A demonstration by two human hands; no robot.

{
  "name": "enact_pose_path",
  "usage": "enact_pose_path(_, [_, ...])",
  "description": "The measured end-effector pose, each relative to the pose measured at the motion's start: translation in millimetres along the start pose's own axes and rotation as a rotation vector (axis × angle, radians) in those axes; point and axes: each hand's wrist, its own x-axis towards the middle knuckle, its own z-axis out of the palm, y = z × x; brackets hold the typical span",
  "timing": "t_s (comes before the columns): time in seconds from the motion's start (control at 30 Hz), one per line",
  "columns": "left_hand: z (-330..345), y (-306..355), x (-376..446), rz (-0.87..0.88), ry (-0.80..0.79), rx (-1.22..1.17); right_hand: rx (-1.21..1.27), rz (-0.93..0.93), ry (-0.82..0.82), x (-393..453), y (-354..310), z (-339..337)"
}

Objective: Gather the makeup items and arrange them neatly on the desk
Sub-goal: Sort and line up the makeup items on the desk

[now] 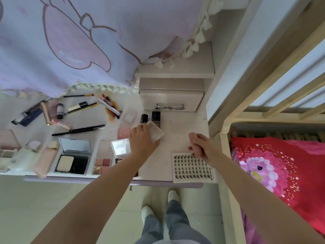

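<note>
My left hand (142,140) grips a small clear square case (155,132) just in front of two dark bottles (152,117) at the back of the white desk (184,124). My right hand (199,144) hovers loosely curled over the desk's right side, holding nothing, just above a lash tray (191,167) at the front edge. An open powder compact (73,156), an eyeshadow palette (102,164) and a small mirror case (121,147) lie left of my left arm. Brushes and pencils (107,106) are scattered further back.
A small drawer unit (171,99) stands at the back of the desk. A purple curtain (70,41) hangs over the left rear. A bed with a red cover (281,164) and wooden rails lies to the right. More tubes and cases (44,113) crowd the far left.
</note>
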Motion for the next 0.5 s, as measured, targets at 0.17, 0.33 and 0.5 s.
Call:
enact_pose_path(0.17, [4,5,14,-0.029,-0.072,-0.018,-0.239,-0.044,0.046,4,-9,6])
enact_pose_path(0.33, [-8,8,6,0.052,0.006,-0.097,-0.491,-0.152,0.074,1,-19,7])
enact_pose_path(0.5, [-36,2,-20,-0.026,-0.278,-0.652,-0.805,-0.264,-0.009,-5,-31,23])
